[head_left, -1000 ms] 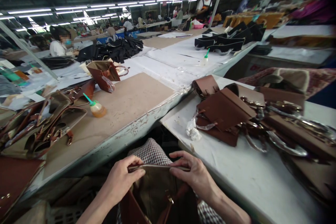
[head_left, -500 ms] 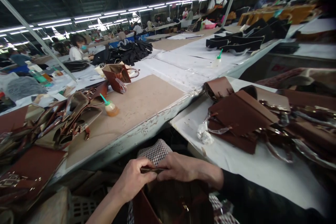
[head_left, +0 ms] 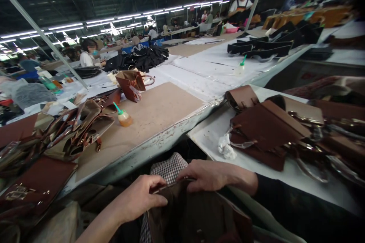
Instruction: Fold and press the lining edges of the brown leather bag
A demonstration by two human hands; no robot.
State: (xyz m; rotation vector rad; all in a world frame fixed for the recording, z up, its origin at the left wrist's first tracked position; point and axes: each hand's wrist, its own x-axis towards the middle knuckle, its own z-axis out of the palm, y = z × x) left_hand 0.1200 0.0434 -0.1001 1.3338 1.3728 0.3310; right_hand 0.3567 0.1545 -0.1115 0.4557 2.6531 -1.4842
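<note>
A dark brown leather bag (head_left: 196, 216) rests on my lap, over checked cloth (head_left: 169, 168). My left hand (head_left: 142, 196) pinches the bag's top edge at the left, fingers closed on it. My right hand (head_left: 209, 175) grips the same edge from the right, fingers curled over it. The two hands nearly touch at the rim. A small glue bottle with a green tip (head_left: 123, 117) stands on the brown board (head_left: 159, 110) ahead.
Brown bag parts with metal rings (head_left: 273, 129) are piled on the white table at right, beside crumpled plastic (head_left: 226, 148). More bags (head_left: 74, 129) heap at left. A tan bag (head_left: 131, 83) stands farther back. Other workers sit and stand at distant tables.
The bag's top edge has turned and risen slightly in my hands. My right hand shifted right along the rim. The view has swung a little to the left.
</note>
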